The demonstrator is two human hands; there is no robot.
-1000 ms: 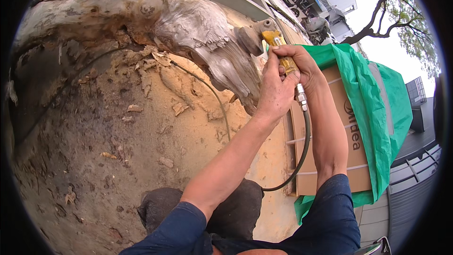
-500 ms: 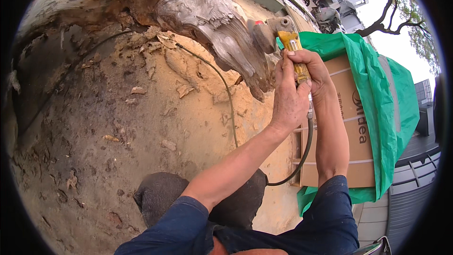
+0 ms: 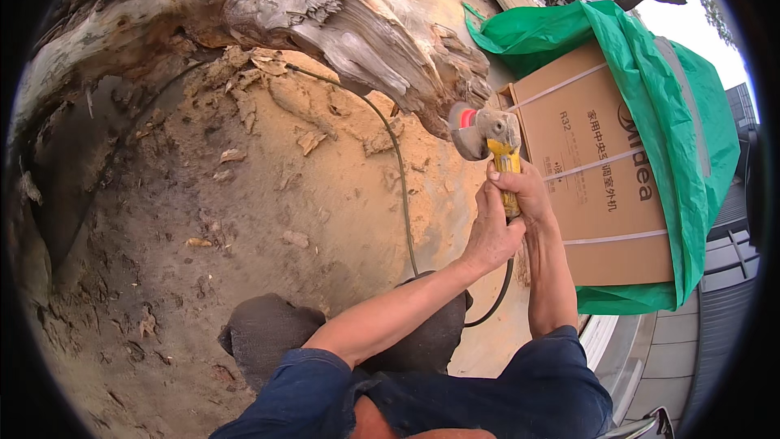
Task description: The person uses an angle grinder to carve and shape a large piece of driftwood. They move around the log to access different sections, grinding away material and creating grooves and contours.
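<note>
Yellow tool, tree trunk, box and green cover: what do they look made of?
Yellow tool: dull grey head, apparently metal; grip too covered to tell. Tree trunk: weathered wood, shown by splintered grain. Box: likely cardboard, matte brown and flat-sided. Green cover: probably plastic sheeting, given its slight sheen and crumpled folds.

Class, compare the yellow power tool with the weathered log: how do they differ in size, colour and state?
The power tool is small; the log is far larger.
The power tool has a yellow body; the log is grey-brown.
The power tool is held by the left hand and right hand; neither holds the log.
Both show some greyish surfaces.
</note>
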